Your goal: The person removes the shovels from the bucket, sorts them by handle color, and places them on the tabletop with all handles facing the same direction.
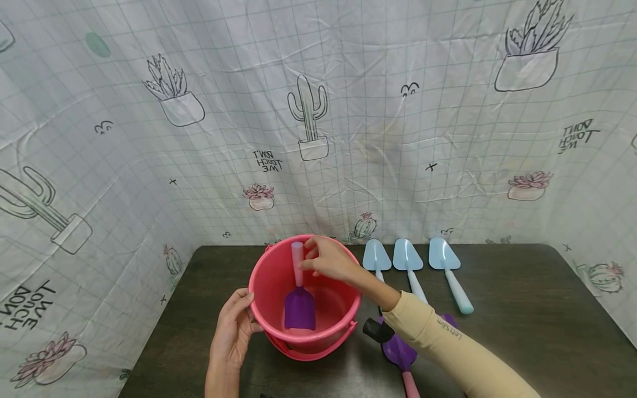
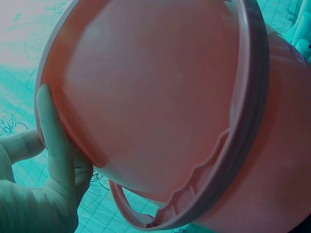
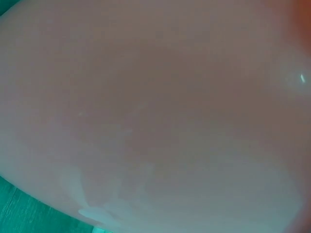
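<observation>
A pink-red bucket [image 1: 318, 342] stands on the dark table, tilted toward the head camera. My left hand [image 1: 234, 323] grips its rim at the left, and the left wrist view shows the fingers bent over the edge. Inside the bucket a toy shovel [image 1: 299, 308] leans with its purple blade down and its pinkish-lilac handle up. Over the bucket's right side reaches my right hand [image 1: 328, 258], its loosely bent fingers and thumb right beside that handle. In the right wrist view the bucket's outer wall [image 3: 146, 121] fills nearly everything, and the hand is hidden.
Three light blue trowels [image 1: 376, 257] lie in a row at the back, right of the bucket. Another purple shovel [image 1: 400, 352] with a pink handle lies in front, partly under the right forearm. A patterned cloth [image 1: 368, 110] hangs behind the dark table [image 1: 522, 298].
</observation>
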Tool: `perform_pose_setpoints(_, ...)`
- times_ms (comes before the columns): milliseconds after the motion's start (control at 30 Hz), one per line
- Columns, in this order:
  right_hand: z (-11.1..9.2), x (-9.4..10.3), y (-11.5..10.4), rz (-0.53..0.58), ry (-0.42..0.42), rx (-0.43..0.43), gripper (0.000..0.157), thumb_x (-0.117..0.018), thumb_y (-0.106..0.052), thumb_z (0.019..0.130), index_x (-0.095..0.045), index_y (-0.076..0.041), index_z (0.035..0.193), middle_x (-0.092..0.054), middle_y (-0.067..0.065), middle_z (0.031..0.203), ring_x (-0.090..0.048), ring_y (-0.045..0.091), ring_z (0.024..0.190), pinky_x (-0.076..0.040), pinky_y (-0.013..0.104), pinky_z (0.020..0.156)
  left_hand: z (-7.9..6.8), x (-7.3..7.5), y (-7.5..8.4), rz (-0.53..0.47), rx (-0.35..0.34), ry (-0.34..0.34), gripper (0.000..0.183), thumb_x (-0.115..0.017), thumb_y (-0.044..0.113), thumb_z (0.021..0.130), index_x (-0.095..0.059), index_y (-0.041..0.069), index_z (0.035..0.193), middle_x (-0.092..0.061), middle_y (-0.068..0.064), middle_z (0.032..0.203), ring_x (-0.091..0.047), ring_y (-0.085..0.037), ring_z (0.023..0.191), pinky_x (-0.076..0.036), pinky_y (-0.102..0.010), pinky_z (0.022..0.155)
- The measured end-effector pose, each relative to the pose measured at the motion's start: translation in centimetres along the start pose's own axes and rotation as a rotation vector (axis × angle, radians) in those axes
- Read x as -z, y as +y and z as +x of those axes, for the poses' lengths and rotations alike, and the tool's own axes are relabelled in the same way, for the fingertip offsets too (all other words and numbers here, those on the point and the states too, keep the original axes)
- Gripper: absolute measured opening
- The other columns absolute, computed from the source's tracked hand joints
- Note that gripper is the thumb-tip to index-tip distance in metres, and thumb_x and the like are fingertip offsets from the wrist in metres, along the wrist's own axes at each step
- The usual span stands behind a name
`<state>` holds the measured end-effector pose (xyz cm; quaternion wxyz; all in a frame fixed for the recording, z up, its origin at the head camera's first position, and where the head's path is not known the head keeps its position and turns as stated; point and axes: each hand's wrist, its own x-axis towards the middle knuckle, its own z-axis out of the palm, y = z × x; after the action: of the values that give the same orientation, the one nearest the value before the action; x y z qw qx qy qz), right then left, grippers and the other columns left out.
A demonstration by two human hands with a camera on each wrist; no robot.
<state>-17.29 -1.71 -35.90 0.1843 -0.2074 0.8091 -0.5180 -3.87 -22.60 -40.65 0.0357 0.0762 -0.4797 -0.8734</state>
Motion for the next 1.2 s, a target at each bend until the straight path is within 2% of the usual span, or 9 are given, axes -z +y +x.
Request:
perform_pose_setpoints(200,0.3,0.2,-0.1,0.026,-0.038,-0.019,0.045,-0.073,-0.009,0.092,-0.054,0.007,0.129,-0.066,0.018,0.115,-0.068,0.041,0.105,-0.062,0.045,0.084,0.0,0.0,0.0,-0.002,0.008,0.011,0.015,-0.044,0.002,0.107,-0.058,0.005,0.1,-0.064,-0.006,0.084,-0.066,-0.011,0.067,-0.059,-0.025,0.053)
perform_pose_setpoints(367,0.6,0.2,-0.2,0.027,-0.058,-0.04,0.043,-0.074,-0.011,0.093,-0.055,0.006,0.128,-0.066,0.016,0.117,-0.067,0.037,0.106,-0.061,0.042,0.085,0.1,0.0,0.0,0.007,0.012,0.02,0.013,-0.045,0.003,0.107,-0.057,0.004,0.101,-0.065,-0.007,0.085,-0.067,-0.011,0.067,-0.06,-0.025,0.054)
perform_pose_setpoints(533,1.0,0.2,0.0,0.013,-0.071,-0.056,0.043,-0.074,-0.011,0.092,-0.058,0.008,0.128,-0.067,0.017,0.121,-0.068,0.029,0.103,-0.061,0.043,0.087,0.1,0.0,0.0,0.014,0.007,0.017,0.012,-0.046,0.004,0.107,-0.057,0.004,0.102,-0.066,-0.007,0.086,-0.068,-0.011,0.068,-0.06,-0.026,0.055)
perform_pose_setpoints(867,1.6,0.3,0.1,0.056,-0.126,-0.1,0.048,-0.073,-0.011,0.092,-0.056,0.011,0.132,-0.064,0.02,0.128,-0.066,0.03,0.11,-0.06,0.04,0.09,0.1,0.0,0.0,0.007,-0.002,0.01,0.012,-0.046,0.003,0.107,-0.057,0.004,0.102,-0.065,-0.008,0.087,-0.068,-0.012,0.069,-0.06,-0.026,0.054)
perform_pose_setpoints(1000,1.7,0.3,0.1,0.055,-0.137,-0.098,0.047,-0.073,-0.011,0.092,-0.056,0.01,0.131,-0.064,0.018,0.126,-0.066,0.029,0.109,-0.06,0.041,0.089,0.1,0.0,0.0,0.006,-0.003,0.012,0.012,-0.046,0.002,0.107,-0.057,0.004,0.102,-0.065,-0.008,0.088,-0.068,-0.013,0.07,-0.06,-0.026,0.055)
perform_pose_setpoints(1200,1.5,0.3,0.1,0.011,-0.142,-0.073,0.037,-0.075,-0.01,0.091,-0.06,0.005,0.12,-0.065,0.012,0.105,-0.065,0.024,0.094,-0.061,0.041,0.084,0.0,0.0,0.0,-0.005,0.0,0.006,0.014,-0.045,0.002,0.107,-0.057,0.004,0.101,-0.065,-0.007,0.086,-0.067,-0.011,0.068,-0.06,-0.026,0.054)
